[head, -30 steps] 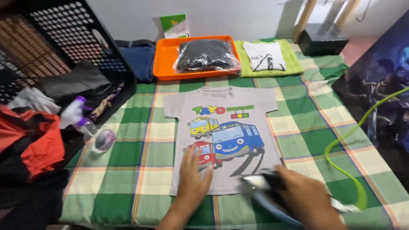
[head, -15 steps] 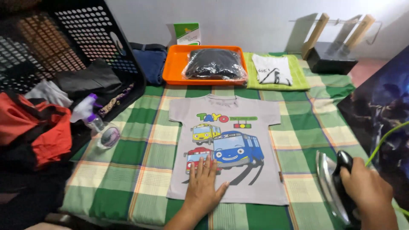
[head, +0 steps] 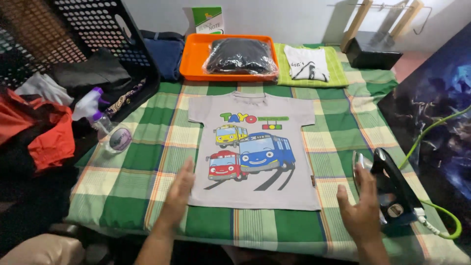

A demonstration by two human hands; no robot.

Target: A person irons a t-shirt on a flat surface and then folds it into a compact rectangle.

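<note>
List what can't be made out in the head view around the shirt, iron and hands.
- Iron: soleplate mostly turned away, and the right hand covers part of it.
- Green cord: runs off the right edge, plug end unseen.
- Grey T-shirt: back side lies on the checked cloth; left hand hides its lower left corner.
- Orange tray: the bagged dark garment is too folded to identify.
- Black crate: cut by the top and left edges.

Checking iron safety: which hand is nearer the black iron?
Right. The right hand is just beside the upright iron, on its left; the left hand is across the grey T-shirt.
</note>
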